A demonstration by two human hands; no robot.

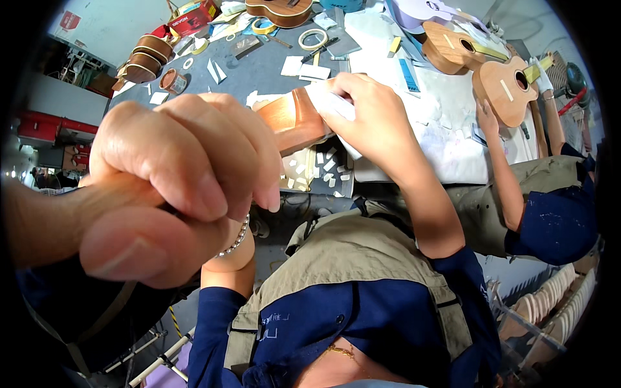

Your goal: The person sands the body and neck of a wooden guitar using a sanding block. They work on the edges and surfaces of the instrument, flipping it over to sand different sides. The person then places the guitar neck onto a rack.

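My left hand (171, 174), a bracelet at its wrist, looms close to the camera, fingers curled round what looks like the long end of a wooden workpiece (39, 226), largely hidden by the hand. The workpiece's glossy reddish-brown far part (291, 124) shows beyond my knuckles over the bench edge. My right hand (365, 119) rests there, fingers bent and pressing a white pad (336, 105) on the wood. Below lies a dark surface scattered with several small white pieces (330, 168).
A bench (242, 81) holds tape rolls (312, 39), a cup (173, 81), stacked wooden bodies (145, 57) and instruments (449, 48). At right a co-worker (550, 223) handles a small guitar (501, 87). A rack of wooden parts (550, 304) stands lower right.
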